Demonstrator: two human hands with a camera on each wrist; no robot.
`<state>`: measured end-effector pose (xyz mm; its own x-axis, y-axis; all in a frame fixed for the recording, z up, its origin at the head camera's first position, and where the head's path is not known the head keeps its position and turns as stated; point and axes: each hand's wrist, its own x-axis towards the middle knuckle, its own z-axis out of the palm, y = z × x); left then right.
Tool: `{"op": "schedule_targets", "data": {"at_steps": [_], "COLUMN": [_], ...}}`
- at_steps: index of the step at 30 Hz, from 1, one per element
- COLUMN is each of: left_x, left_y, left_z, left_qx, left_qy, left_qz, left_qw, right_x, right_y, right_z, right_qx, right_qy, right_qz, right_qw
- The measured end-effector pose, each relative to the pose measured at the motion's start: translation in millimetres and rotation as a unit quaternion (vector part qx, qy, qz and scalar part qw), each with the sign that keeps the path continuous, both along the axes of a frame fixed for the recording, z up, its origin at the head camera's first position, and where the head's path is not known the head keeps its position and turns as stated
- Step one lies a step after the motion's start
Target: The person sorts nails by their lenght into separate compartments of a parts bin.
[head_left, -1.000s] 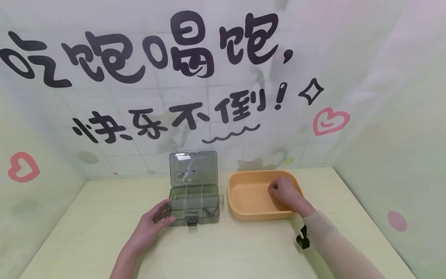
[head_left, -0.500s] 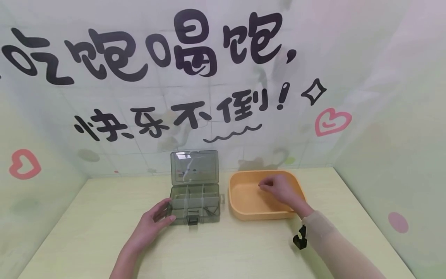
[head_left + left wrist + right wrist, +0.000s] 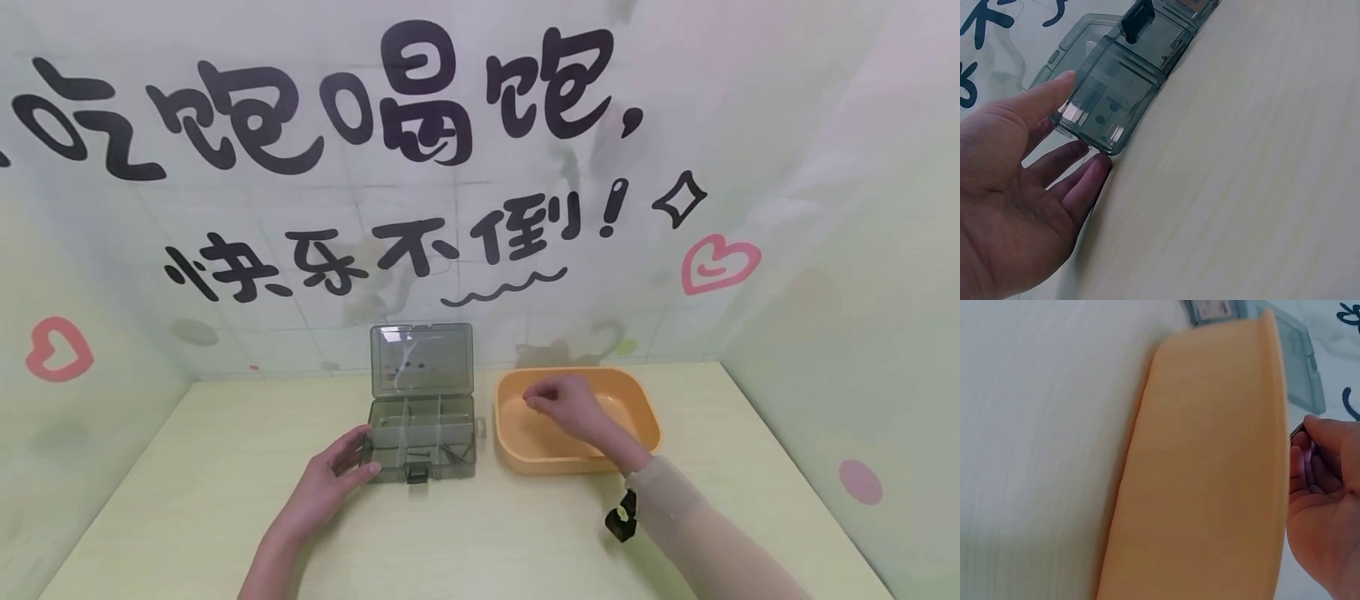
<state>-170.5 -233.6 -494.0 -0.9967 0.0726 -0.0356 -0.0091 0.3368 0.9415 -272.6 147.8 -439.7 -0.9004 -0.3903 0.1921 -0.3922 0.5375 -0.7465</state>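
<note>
The smoky clear compartment box (image 3: 453,472) stands on the table with its lid (image 3: 422,360) raised. Several dark screws (image 3: 456,455) lie in its front compartments. My left hand (image 3: 318,492) holds the box's left end, thumb at the front corner and fingers along the side, as the left wrist view also shows. Above the left part of the orange tray (image 3: 577,465), my right hand (image 3: 573,407) pinches a small screw (image 3: 1297,430) between thumb and fingertips. Only the screw's threaded end shows in the right wrist view; the rest is hidden by the fingers.
The orange tray stands just right of the box, with a small clear latch (image 3: 482,427) between them. Behind both rises a wall (image 3: 330,208) with black lettering. Side walls flank the pale wooden table (image 3: 450,542).
My right hand has risen a little and moved left across the orange tray with the screw. The left hand stays at the box's left end.
</note>
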Motion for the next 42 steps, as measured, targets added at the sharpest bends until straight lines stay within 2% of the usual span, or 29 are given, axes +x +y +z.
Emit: {"op": "schedule_targets", "data": {"at_steps": [8,18,27,32,42], "left_x": [-1.8,-0.8,-0.6,0.9,-0.7], "left_y": [0,-1,-1,-3,-2], "left_z": [-1.5,-0.3,-0.9,-1.6,-2.7], "left_qx": [0.000,-0.003,0.004,0.004,0.006], "left_qy": [-0.002,-0.010,-0.007,-0.007,0.000], "left_qz": [0.000,0.005,0.004,0.004,0.003], "left_qw": [1.0000,0.9999,1.0000,1.0000,1.0000], "right_x": [5.0,16.6,24.4,29.3,32.4], "right_y": [-38,-88,-122,-138,-149], "right_z": [8.6,18.4,11.3,5.0,-5.4], "right_qx": [-0.037,-0.052,-0.035,-0.042,-0.042], "right_qy": [0.013,-0.003,-0.027,-0.031,-0.034], "right_qz": [0.021,0.064,0.071,0.080,0.075], "right_qw": [0.999,0.997,0.996,0.995,0.996]}}
